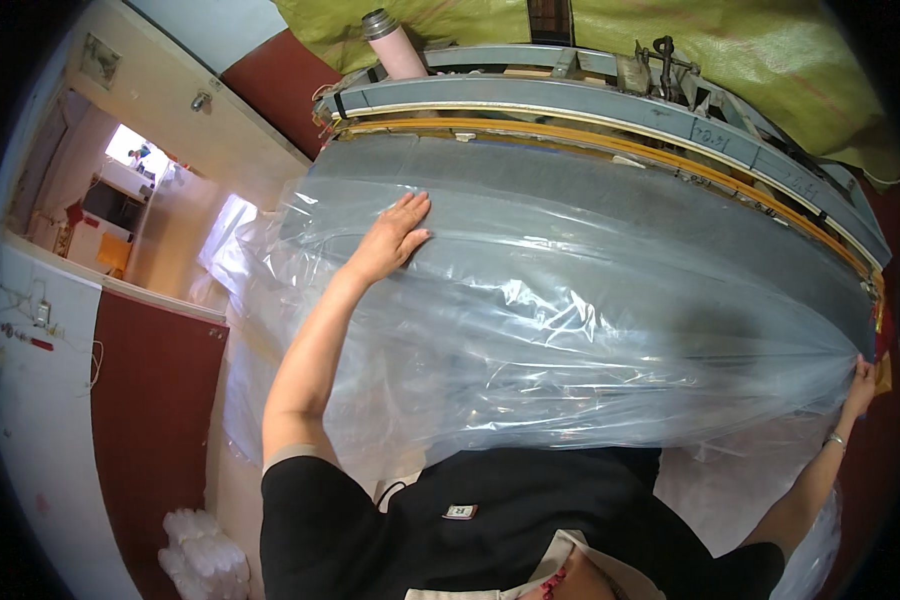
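Observation:
A wide sheet of clear plastic film [630, 320] lies wrinkled over a long grey work surface [530, 180] and hangs over its near edge and left end. My left hand [395, 236] rests flat on the film toward the left, fingers stretched out and pointing away from me. Far to the right, my right hand [861, 377] pinches the film's edge at the surface's right end. Folds in the film run together toward those fingers. A bracelet circles my right wrist.
Behind the surface runs a grey metal bar [570, 95] with a yellow strip [610, 137] below it. A pink flask [394, 48] stands at the back left, a metal clamp [663, 62] at the back right. White bundles [202, 555] lie low left, near an open doorway [120, 200].

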{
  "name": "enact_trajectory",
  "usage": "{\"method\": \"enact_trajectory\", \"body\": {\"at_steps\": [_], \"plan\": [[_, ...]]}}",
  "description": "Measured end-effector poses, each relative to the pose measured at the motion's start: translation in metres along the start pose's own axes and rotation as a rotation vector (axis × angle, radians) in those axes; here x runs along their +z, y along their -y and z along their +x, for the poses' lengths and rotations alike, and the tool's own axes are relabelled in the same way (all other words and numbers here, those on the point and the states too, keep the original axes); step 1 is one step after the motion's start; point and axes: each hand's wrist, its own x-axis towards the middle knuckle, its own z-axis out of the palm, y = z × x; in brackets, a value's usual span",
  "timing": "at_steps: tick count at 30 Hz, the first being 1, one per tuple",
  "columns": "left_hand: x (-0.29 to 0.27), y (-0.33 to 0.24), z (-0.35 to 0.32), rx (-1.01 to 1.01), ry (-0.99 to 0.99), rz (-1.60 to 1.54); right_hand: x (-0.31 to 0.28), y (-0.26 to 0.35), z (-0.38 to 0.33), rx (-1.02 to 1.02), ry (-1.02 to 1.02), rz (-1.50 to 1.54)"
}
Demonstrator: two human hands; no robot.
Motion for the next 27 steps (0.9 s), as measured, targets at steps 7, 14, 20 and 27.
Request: {"method": "enact_trajectory", "body": {"at_steps": [7,14,20,27], "plan": [[0.015,0.008,0.035,-0.283,-0.089,-0.058,-0.030,-0.014,-0.019,-0.098,-0.225,0.359],[0.024,0.019,0.061,-0.254,-0.178,0.076,-0.079,0.001,-0.028,0.017,-0.285,0.561],[-0.009,0.029,0.082,-0.528,-0.667,-0.532,-0.042,0.106,-0.012,0.196,-0.187,1.038],[0.002,0.030,0.069,-0.393,-0.584,-0.325,0.029,0.093,0.023,0.030,-0.498,0.316]]}}
